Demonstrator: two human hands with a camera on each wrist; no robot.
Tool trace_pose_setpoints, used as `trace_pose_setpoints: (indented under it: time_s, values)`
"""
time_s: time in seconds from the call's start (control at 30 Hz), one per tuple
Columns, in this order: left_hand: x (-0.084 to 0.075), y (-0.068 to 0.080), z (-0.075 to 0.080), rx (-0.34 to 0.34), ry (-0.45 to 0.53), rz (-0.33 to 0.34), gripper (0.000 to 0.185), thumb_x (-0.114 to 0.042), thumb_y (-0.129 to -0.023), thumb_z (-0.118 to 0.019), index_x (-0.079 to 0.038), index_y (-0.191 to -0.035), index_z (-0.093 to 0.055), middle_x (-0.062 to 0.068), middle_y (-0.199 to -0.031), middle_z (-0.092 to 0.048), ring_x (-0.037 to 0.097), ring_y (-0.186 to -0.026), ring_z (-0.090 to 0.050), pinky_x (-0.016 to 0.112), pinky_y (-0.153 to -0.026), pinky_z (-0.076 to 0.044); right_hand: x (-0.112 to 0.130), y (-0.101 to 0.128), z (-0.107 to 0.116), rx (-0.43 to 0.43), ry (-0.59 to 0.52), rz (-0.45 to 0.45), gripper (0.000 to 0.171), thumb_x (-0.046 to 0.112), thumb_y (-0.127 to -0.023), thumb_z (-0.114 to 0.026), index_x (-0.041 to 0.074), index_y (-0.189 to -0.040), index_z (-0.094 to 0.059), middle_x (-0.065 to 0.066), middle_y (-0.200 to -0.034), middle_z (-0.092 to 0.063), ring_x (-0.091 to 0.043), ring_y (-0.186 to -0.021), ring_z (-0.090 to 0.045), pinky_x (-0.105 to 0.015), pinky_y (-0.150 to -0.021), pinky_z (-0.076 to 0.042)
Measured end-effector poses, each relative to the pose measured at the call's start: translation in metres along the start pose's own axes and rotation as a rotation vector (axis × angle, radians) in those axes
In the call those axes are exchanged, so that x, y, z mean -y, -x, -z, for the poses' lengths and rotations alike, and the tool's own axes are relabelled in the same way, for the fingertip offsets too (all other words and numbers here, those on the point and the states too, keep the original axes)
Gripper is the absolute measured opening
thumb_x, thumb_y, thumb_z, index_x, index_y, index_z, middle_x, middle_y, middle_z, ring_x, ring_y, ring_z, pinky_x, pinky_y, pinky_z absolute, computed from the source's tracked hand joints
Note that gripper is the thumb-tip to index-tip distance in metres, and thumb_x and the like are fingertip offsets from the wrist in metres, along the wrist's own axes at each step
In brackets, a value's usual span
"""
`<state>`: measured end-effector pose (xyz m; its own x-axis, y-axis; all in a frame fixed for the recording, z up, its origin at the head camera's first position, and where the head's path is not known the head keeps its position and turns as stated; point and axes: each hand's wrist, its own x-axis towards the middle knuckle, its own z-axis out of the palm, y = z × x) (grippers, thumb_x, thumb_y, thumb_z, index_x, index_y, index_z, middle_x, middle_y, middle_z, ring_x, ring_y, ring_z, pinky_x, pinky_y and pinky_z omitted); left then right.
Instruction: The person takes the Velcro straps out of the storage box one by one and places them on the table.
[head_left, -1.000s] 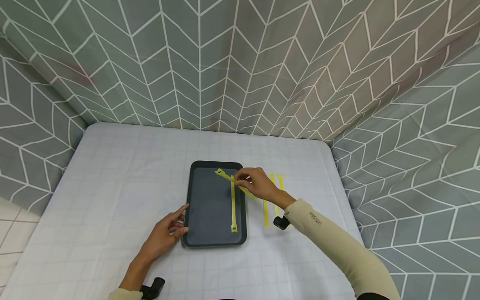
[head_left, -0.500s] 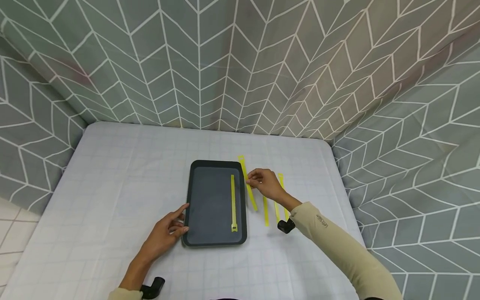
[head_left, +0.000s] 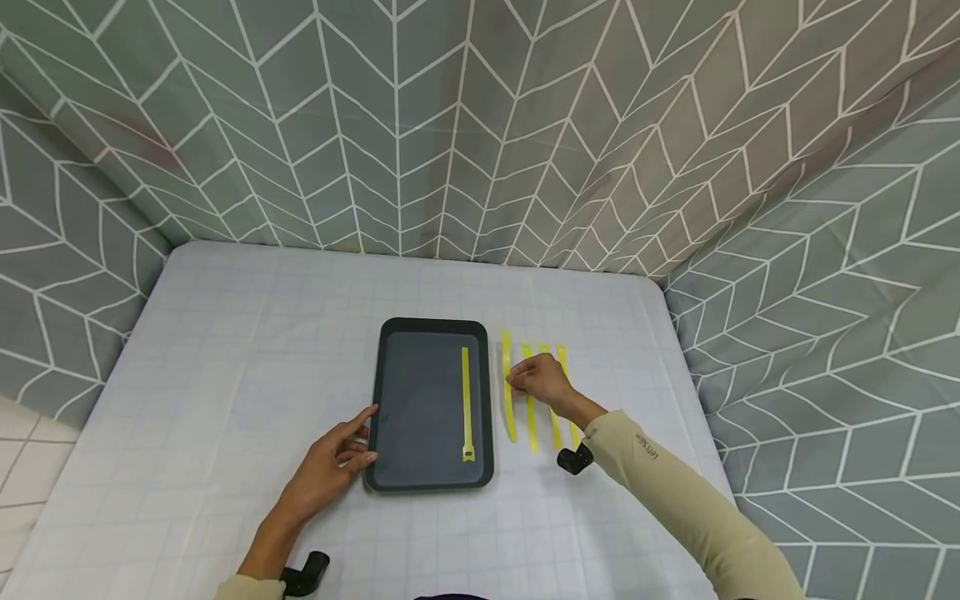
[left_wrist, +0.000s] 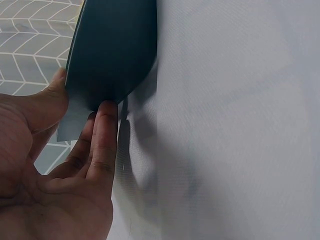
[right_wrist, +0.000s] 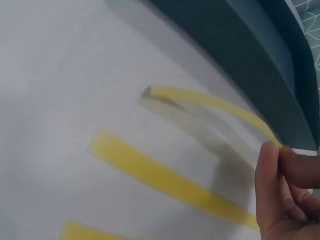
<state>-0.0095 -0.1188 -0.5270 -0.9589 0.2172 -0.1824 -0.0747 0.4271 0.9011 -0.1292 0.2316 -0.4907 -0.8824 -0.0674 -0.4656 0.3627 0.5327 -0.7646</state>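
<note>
A dark grey tray (head_left: 420, 475) lies on the white-covered table. My left hand (head_left: 333, 458) grips its left edge; in the left wrist view the thumb is at the rim and the other fingers touch the tray's outer wall (left_wrist: 115, 45). One yellow hook-and-loop cable tie (head_left: 467, 400) lies lengthwise in the tray near its right side. Just right of the tray, my right hand (head_left: 543, 379) pinches another yellow cable tie (head_left: 507, 408) between thumb and finger. In the right wrist view this held tie (right_wrist: 210, 100) bends, its far end low over the cloth.
Three more yellow cable ties (head_left: 532, 425) lie side by side right of the held one, partly hidden by my right hand and forearm. The white tablecloth (head_left: 247, 350) spreads around the tray. Patterned grey curtains (head_left: 435, 125) enclose the table's back and sides.
My right hand has carried the pinched cable tie from above the tray rightward past its edge, turning it from slanted to nearly parallel with the others and lowering it. The left hand stays at the tray.
</note>
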Motion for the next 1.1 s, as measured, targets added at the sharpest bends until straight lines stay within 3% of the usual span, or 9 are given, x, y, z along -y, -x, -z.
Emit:
trace_pose_setpoints:
  time_s: [0.3, 0.53, 0.83, 1.1]
  values:
    - [0.0010, 0.0001, 0.0004, 0.004, 0.011, -0.011, 0.072, -0.004, -0.090, -0.073, -0.015, -0.154, -0.042, 0.015, -0.121, -0.057, 0.019, -0.099, -0.062, 0.035, -0.089, -0.057, -0.0069, 0.0002, -0.0036, -0.059, 0.112, -0.036, 0.016, 0.001, -0.091, -0.070, -0.009, -0.102, -0.074, -0.023, -0.096, -0.075, -0.025, -0.076, -0.076, -0.032, -0.070, -0.063]
    - [0.0033, 0.0001, 0.0005, 0.026, 0.021, -0.002, 0.071, -0.007, -0.092, -0.071, -0.016, -0.155, -0.039, 0.016, -0.125, -0.056, 0.018, -0.102, -0.062, 0.036, -0.091, -0.056, -0.0071, 0.0005, -0.0043, -0.075, 0.186, 0.014, 0.011, 0.002, -0.089, -0.073, -0.007, -0.092, -0.077, -0.022, -0.097, -0.075, -0.024, -0.070, -0.075, -0.032, -0.066, -0.063]
    - [0.0033, -0.0001, 0.0009, 0.029, 0.019, -0.003, 0.071, -0.007, -0.092, -0.071, -0.016, -0.155, -0.039, 0.016, -0.125, -0.056, 0.019, -0.102, -0.063, 0.038, -0.091, -0.056, -0.0091, 0.0003, -0.0060, -0.111, 0.387, 0.118, 0.022, 0.007, -0.088, -0.074, 0.003, -0.067, -0.078, -0.008, -0.062, -0.072, -0.018, -0.056, -0.066, -0.020, -0.048, -0.042]
    - [0.0022, 0.0006, 0.0012, 0.031, 0.032, -0.003, 0.071, -0.008, -0.093, -0.071, -0.016, -0.155, -0.039, 0.016, -0.125, -0.056, 0.019, -0.102, -0.062, 0.037, -0.092, -0.056, -0.0084, -0.0004, -0.0047, -0.120, 0.456, 0.144, 0.023, 0.008, -0.087, -0.075, 0.005, -0.064, -0.078, -0.007, -0.064, -0.073, -0.012, -0.052, -0.060, -0.020, -0.049, -0.043]
